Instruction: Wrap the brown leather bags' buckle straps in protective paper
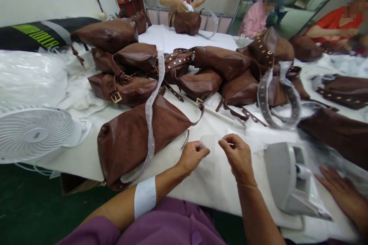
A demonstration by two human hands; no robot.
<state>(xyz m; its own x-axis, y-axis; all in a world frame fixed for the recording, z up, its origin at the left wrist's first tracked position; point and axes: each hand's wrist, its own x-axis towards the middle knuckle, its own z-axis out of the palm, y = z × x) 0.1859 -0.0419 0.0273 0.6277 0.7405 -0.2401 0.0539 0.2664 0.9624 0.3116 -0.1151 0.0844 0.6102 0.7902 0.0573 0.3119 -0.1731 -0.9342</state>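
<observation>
The left hand (191, 157) is nearly closed, thumb against curled fingers, and appears to pinch a thin, translucent sheet (208, 142) that stands up from its fingertips. The right hand (238, 157) is just beside it, thumb and forefinger brought close together with a small gap behind the tips; whether anything thin is caught between them I cannot tell. Both hands are above the white surface (217, 187).

The nearest bag (126, 141) lies on its side to the left of the hands, apart from both, with a plastic-wrapped strap (149, 118) across it. More bags (221, 59) are heaped beyond. A tape dispenser (280, 183) is near the right hand, and a co-worker's hand (343, 189) rests farther right.

The step in hand looks to be handling the sheet between the fingertips. As I judge it, the next move calls for a light pinch, the sheet kept flat and its edges free of folds, with the two hands working closely together.
</observation>
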